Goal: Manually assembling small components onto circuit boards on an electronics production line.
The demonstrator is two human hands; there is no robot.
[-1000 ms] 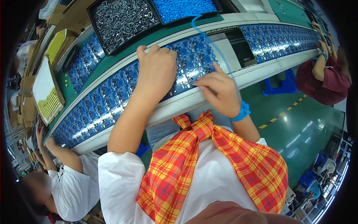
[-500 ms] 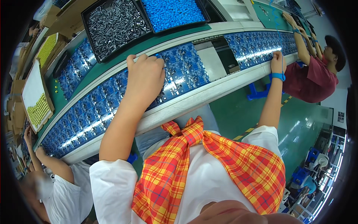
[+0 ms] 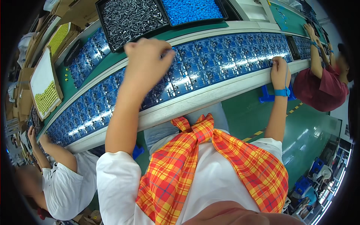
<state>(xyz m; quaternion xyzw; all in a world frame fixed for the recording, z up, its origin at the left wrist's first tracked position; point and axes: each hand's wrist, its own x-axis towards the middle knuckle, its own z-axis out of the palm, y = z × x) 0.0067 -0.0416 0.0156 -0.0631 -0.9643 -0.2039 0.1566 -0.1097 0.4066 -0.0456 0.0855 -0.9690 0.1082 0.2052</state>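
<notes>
Two black trays [image 3: 198, 23] hold dark cylinders [image 3: 131, 18] and small blue pieces [image 3: 191, 11]. Nearer, blue circuit boards [image 3: 225, 54] lie in a row, its long axis running left to right. The left hand [image 3: 149, 62] hovers over them, the right hand [image 3: 280, 73] at their near edge, fingers curled; what either grips I cannot tell.

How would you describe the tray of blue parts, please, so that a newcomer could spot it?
Find the long conveyor carrying blue circuit boards across the view. Past its far edge, at the top, the black tray of blue parts sits immediately right of another black tray. Its bright blue pieces set it apart, since the neighbour on its left holds dark grey ones.
</notes>
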